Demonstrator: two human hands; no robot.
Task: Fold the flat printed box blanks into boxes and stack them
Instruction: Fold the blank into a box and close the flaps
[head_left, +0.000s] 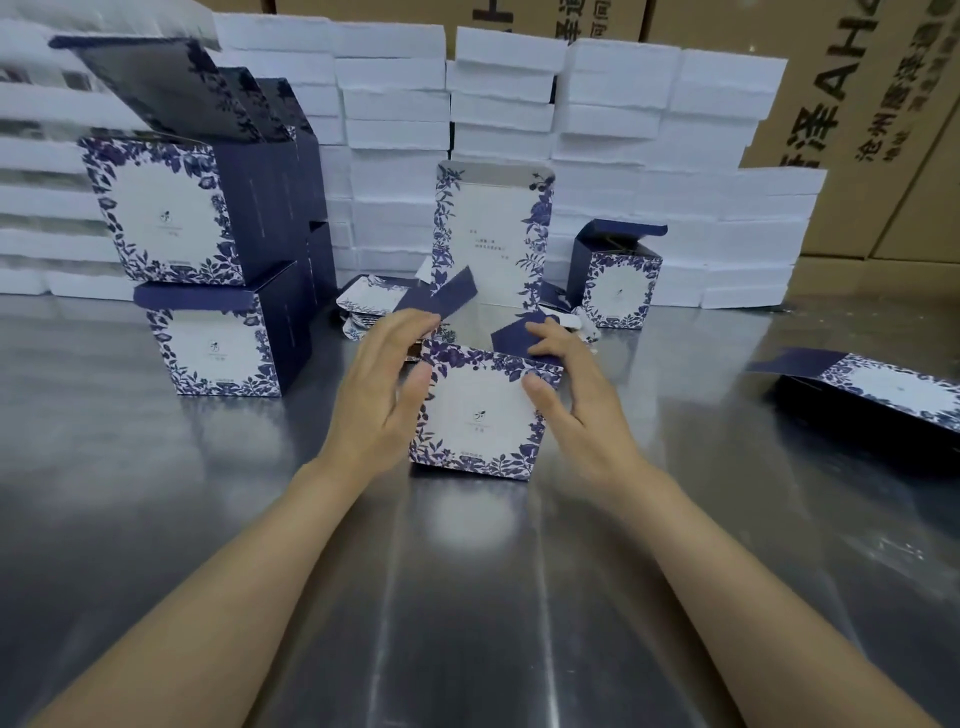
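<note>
Head view: a half-folded box (478, 415) stands at the centre of the steel worktop (156, 493), its navy top flaps up. The left hand (384, 384) lies against the box's left side with its fingers straight. The right hand (576, 384) pinches the top right corner — thumb on the printed face, fingers curled over a flap. Folded boxes (171, 218) are stacked at left, and flat blanks (363, 300) lie just behind the hands.
</note>
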